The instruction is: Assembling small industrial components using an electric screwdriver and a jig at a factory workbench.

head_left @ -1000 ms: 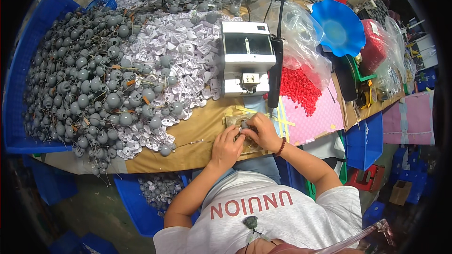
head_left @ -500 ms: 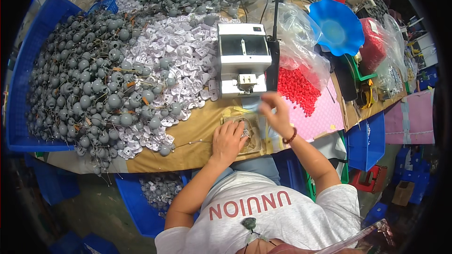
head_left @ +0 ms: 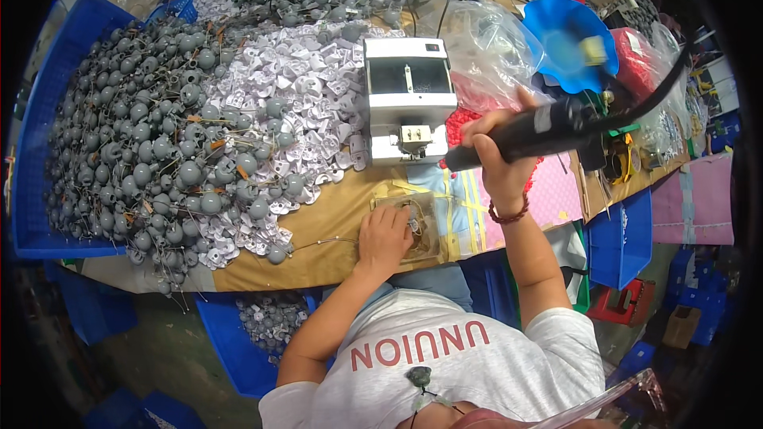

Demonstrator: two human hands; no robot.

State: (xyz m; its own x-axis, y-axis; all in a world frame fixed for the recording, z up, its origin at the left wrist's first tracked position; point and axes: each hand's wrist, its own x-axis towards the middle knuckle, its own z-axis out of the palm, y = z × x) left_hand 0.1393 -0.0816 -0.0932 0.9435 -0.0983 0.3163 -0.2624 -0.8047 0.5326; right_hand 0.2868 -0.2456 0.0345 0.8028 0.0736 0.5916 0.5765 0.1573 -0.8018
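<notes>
My right hand is closed around a black electric screwdriver, its tip pointing left just in front of the white screw feeder. At the table's front edge my left hand lies over a clear shallow fixture. Its fingers are together and hold down a small grey-and-white part, mostly hidden beneath them. A thin wire runs left from under this hand, past a single grey ball-shaped piece.
Grey ball-shaped housings with wires fill a blue crate on the left. White plastic parts lie heaped beside them. Right of the feeder are red pieces, plastic bags and a wavy blue bowl. A black cable trails right.
The screwdriver, upright beside the feeder before, is now in my right hand, tilted nearly level. That hand has moved up and right. My left hand stays on the fixture.
</notes>
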